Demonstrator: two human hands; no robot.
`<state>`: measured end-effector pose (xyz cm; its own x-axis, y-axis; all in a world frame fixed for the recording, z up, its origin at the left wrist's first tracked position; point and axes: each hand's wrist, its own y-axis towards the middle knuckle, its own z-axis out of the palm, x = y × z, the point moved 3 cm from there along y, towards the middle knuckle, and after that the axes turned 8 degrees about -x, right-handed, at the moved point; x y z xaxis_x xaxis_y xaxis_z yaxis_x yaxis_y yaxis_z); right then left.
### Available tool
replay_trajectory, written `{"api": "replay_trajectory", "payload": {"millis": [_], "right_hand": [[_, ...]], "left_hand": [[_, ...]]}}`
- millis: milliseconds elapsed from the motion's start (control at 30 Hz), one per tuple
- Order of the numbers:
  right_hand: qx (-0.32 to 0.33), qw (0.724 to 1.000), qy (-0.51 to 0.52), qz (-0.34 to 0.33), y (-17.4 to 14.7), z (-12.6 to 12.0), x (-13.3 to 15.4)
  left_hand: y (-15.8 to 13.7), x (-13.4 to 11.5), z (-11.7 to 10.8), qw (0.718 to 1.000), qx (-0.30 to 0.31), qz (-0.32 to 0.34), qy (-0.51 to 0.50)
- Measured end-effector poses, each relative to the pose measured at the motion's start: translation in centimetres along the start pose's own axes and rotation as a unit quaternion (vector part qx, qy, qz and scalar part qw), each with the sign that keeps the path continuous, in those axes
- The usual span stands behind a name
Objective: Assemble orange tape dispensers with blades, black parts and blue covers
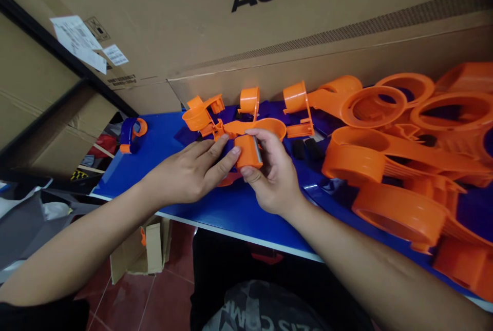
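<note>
My right hand (274, 177) is closed around an orange plastic tape dispenser (247, 152), its thumb at the near edge and its fingers at the far side. A grey metal-looking strip (257, 150) runs along the piece's right edge. From the left, my left hand (192, 169) grips the same dispenser; its thumb presses the orange face and its fingers reach over a dark blue part, mostly hidden. Just beyond the hands lie more orange dispenser parts (265, 127), with small ring-shaped ones (295, 97) behind.
Several large orange dispenser bodies (400, 213) are heaped on the right of the blue table (200, 218). Small black pieces (314, 149) lie beside them. A blue and orange dispenser (131, 135) sits at the left end. A large cardboard box (200, 23) stands behind; an open carton (154, 249) is on the floor.
</note>
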<state>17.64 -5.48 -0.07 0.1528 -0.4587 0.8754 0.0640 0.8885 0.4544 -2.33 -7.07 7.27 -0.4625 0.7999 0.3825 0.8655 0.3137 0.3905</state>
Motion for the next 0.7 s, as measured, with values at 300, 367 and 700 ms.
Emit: {"api": "replay_trajectory", "payload": {"millis": [300,367,700], "right_hand": [[0.016,0.998,0.048,0.04,0.5,-0.4,-0.4],[0.02,0.997,0.062,0.053,0.6,-0.5,-0.3],[0.105,0.987,0.098,0.073,0.9,-0.3,0.1]], "left_hand": [[0.6,-0.1,0.4,0.992,0.006,-0.083,-0.093],[0.8,-0.1,0.6,0.979,0.005,-0.124,-0.159],[1.1,-2.1,2.0,0.935,0.018,-0.287,-0.208]]}}
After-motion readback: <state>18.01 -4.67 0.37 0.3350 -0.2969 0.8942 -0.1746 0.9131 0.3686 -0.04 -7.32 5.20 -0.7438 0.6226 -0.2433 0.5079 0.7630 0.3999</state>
